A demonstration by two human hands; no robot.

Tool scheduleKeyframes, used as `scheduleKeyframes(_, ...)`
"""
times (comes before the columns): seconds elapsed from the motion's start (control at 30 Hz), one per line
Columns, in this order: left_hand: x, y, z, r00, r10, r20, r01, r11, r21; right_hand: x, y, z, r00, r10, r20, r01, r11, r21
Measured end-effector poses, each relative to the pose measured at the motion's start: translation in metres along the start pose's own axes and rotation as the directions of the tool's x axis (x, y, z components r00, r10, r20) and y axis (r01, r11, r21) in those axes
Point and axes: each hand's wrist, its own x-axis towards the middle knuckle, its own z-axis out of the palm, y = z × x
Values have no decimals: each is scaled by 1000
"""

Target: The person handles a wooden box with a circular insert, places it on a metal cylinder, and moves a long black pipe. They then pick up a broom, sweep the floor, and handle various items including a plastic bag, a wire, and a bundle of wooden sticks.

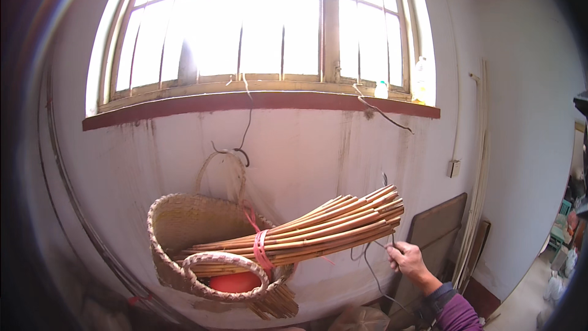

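Note:
A bundle of thin bamboo sticks or reeds [330,223] lies tilted across a woven basket [158,220], its right end sticking out past the rim. A pink plastic tie [262,248] binds it near the middle. Below the right end of the bundle, my right hand [405,259] pinches a dark wire or cord [377,242] between thumb and fingers. Something red [235,282] sits inside the basket, seen through its braided front handle [225,257]. The back handle hangs from a dark hook [241,151] on a wire. My left hand is out of view.
Above is a barred window [257,32] with a red sill [262,102]; bottles [420,80] stand on it. A brown board [434,230] leans on the wall beside pale poles [473,220]. More sticks [278,302] show below the basket. A plastic bag [360,319] lies underneath.

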Motion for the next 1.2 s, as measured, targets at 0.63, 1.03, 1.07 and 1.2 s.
scheduleKeyframes(0.63,44,138,8,987,83,-135,-93,993,-74,-113,41,13,978,187,-91,-85,759,646)
scheduleKeyframes(1.03,169,133,75,917,332,-220,-263,920,290,-161,44,-14,983,185,3,-133,691,710)
scheduleKeyframes(1.07,172,131,80,912,348,-216,-274,910,310,-165,46,-16,985,175,-4,-124,714,689)
scheduleKeyframes(1.2,162,102,83,955,218,-203,-217,976,26,-181,79,-40,973,215,-84,-168,909,382)
